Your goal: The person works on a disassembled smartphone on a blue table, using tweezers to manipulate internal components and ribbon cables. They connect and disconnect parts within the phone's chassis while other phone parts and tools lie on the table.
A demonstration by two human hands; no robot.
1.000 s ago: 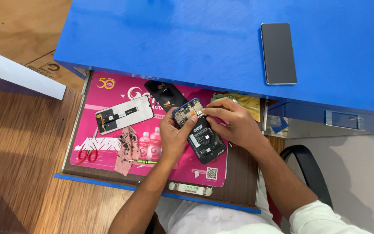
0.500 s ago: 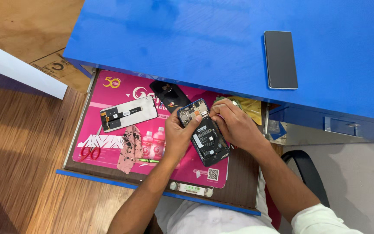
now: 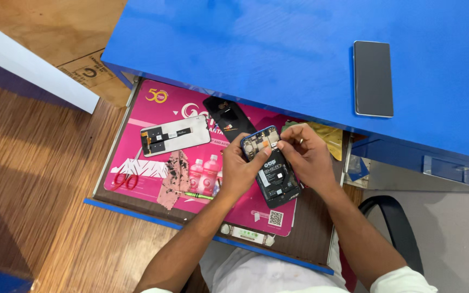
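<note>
While the left hand [image 3: 240, 171] grips the opened smartphone [image 3: 272, 168] at mid-frame, the right hand [image 3: 306, 154] pinches its upper end. Below them, the pulled-out drawer [image 3: 310, 239] holds a pink printed sheet [image 3: 158, 141], a detached screen panel [image 3: 173, 135] and a black back cover [image 3: 229, 116].
</note>
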